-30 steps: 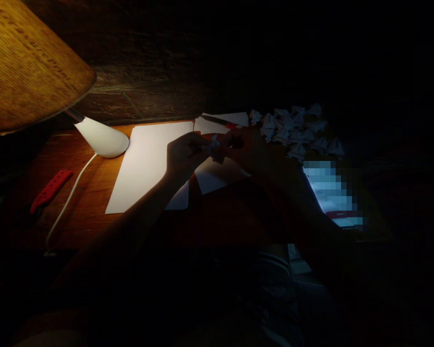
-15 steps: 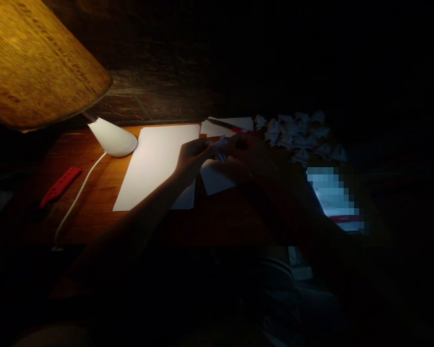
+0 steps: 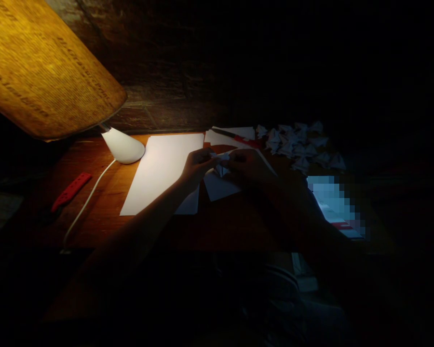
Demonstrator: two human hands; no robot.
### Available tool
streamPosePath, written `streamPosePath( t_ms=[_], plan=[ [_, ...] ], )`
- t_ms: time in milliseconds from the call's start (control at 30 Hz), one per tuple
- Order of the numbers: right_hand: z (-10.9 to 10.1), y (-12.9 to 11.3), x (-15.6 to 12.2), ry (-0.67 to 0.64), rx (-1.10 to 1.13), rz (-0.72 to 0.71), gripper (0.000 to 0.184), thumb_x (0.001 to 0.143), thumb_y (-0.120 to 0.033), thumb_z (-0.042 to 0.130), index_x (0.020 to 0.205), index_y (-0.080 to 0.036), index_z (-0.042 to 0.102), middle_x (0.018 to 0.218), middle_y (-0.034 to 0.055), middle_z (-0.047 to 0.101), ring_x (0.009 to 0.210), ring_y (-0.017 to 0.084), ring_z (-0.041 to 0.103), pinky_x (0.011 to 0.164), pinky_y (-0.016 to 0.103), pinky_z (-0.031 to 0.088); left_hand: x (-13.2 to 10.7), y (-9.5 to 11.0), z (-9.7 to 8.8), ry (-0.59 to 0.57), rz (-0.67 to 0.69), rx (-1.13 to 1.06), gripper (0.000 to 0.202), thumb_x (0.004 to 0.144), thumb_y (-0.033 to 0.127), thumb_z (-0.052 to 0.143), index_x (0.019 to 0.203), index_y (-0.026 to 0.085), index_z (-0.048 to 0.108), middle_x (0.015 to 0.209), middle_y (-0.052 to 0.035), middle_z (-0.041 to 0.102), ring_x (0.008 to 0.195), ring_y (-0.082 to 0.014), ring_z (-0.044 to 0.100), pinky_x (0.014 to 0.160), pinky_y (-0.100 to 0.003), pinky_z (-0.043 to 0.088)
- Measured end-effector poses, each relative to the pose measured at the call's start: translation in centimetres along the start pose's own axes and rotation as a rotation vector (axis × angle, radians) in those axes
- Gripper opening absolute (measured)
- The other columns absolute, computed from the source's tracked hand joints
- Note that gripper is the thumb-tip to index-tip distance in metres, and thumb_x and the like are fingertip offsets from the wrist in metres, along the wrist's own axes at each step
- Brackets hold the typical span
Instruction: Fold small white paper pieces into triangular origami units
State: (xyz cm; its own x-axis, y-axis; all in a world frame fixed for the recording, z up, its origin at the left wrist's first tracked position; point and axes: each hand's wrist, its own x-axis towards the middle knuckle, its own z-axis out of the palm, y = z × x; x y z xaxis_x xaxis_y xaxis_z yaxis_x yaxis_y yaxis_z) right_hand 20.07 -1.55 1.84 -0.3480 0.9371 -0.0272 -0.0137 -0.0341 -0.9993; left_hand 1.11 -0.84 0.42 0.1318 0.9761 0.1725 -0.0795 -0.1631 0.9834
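Observation:
Between my two hands is a small folded paper piece (image 3: 222, 166), white with pointed flaps. My left hand (image 3: 198, 163) pinches it from the left, thumb and fingers closed on its edge. From the right, my right hand (image 3: 248, 164) grips it, mostly in shadow. Beneath them lies a loose white sheet (image 3: 220, 188), partly hidden by the right hand. A large stack of white paper (image 3: 162, 168) rests to the left. Behind the hands, a knife (image 3: 235, 137) with a dark blade and red handle lies across smaller white sheets (image 3: 244, 131).
A lamp with a woven shade (image 3: 58, 72) and white base (image 3: 125, 147) stands at left, its cord (image 3: 88, 205) running to the table's front edge. Nearby lies a red power strip (image 3: 72, 189). Several folded paper pieces (image 3: 292, 142) are heaped at back right, beside a lit screen (image 3: 329, 202).
The folded paper has turned, its point now facing down between my fingers. The whole view has shifted slightly, so the lamp and table appear lower and further right.

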Motion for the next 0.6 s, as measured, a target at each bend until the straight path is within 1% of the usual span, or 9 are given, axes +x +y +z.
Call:
streamPosePath(
  t_ms=[67, 167, 233, 300, 400, 467, 533, 600],
  plan=[
    [-0.1, 0.1, 0.0, -0.015, 0.002, 0.016, 0.050, 0.064, -0.055, 0.096, 0.067, -0.021, 0.060, 0.062, -0.0043, 0.059, 0.058, 0.012, 0.055, 0.054, 0.027, 0.048, -0.1, 0.1, 0.1, -0.033, -0.042, -0.031, 0.025, 0.069, 0.031, 0.087, 0.068, 0.020, 0.064, 0.060, 0.0023, 0.059, 0.052, -0.0089, 0.053, 0.048, -0.022, 0.040],
    [-0.2, 0.0, -0.1, -0.059, -0.022, 0.011, 0.048, 0.066, -0.052, 0.097, 0.067, -0.020, 0.062, 0.062, -0.0035, 0.060, 0.057, 0.011, 0.054, 0.051, 0.024, 0.042, -0.3, 0.3, 0.1, -0.067, -0.097, -0.051, 0.024, 0.068, 0.031, 0.086, 0.070, 0.019, 0.064, 0.060, 0.0025, 0.057, 0.049, -0.0086, 0.051, 0.044, -0.021, 0.036],
    [-0.2, -0.3, -0.3, -0.108, -0.031, 0.022, 0.046, 0.068, -0.051, 0.097, 0.069, -0.019, 0.063, 0.063, -0.0026, 0.062, 0.056, 0.010, 0.054, 0.049, 0.024, 0.040, -0.3, 0.4, 0.1, -0.080, -0.107, -0.037, 0.024, 0.067, 0.032, 0.085, 0.070, 0.019, 0.065, 0.060, 0.0019, 0.058, 0.049, -0.0087, 0.051, 0.043, -0.021, 0.035],
    [-0.2, -0.6, -0.5, -0.118, -0.007, 0.040, 0.047, 0.070, -0.049, 0.097, 0.069, -0.019, 0.062, 0.062, -0.0024, 0.063, 0.054, 0.009, 0.053, 0.048, 0.023, 0.039, -0.4, 0.5, 0.1, -0.105, -0.113, -0.017, 0.027, 0.066, 0.034, 0.087, 0.068, 0.019, 0.065, 0.059, 0.0020, 0.056, 0.049, -0.0086, 0.050, 0.043, -0.021, 0.033],
    [-0.1, -1.0, -0.6, -0.059, 0.113, 0.068, 0.047, 0.067, -0.043, 0.100, 0.078, -0.020, 0.061, 0.068, -0.0025, 0.066, 0.056, 0.011, 0.058, 0.050, 0.024, 0.046, -0.5, 0.6, 0.0, -0.133, -0.105, 0.012, 0.034, 0.066, 0.040, 0.091, 0.067, 0.018, 0.064, 0.057, 0.0027, 0.054, 0.048, -0.0083, 0.048, 0.043, -0.021, 0.032],
    [-0.2, -1.2, -0.6, -0.051, 0.178, 0.079, 0.048, 0.063, -0.038, 0.102, 0.087, -0.021, 0.064, 0.077, -0.0010, 0.071, 0.061, 0.013, 0.064, 0.054, 0.026, 0.052, -0.6, 0.7, -0.1, -0.128, -0.088, 0.032, 0.038, 0.066, 0.044, 0.093, 0.068, 0.018, 0.066, 0.058, 0.0026, 0.054, 0.049, -0.0085, 0.048, 0.043, -0.021, 0.033],
    [-0.4, -1.3, -0.5, -0.105, 0.179, 0.080, 0.048, 0.061, -0.037, 0.103, 0.090, -0.020, 0.069, 0.081, 0.0007, 0.074, 0.065, 0.013, 0.066, 0.056, 0.026, 0.055, -0.8, 0.7, -0.2, -0.137, -0.085, 0.047, 0.041, 0.066, 0.047, 0.095, 0.067, 0.018, 0.066, 0.059, 0.0021, 0.055, 0.050, -0.0089, 0.049, 0.044, -0.021, 0.035],
    [-0.7, -1.3, -0.4, -0.158, 0.141, 0.072, 0.045, 0.061, -0.039, 0.102, 0.088, -0.018, 0.072, 0.080, 0.0009, 0.073, 0.063, 0.012, 0.064, 0.055, 0.025, 0.054, -0.9, 0.7, -0.1, -0.153, -0.104, 0.052, 0.044, 0.065, 0.048, 0.096, 0.065, 0.017, 0.065, 0.060, 0.0018, 0.055, 0.052, -0.0087, 0.050, 0.045, -0.021, 0.036]
  ],
)
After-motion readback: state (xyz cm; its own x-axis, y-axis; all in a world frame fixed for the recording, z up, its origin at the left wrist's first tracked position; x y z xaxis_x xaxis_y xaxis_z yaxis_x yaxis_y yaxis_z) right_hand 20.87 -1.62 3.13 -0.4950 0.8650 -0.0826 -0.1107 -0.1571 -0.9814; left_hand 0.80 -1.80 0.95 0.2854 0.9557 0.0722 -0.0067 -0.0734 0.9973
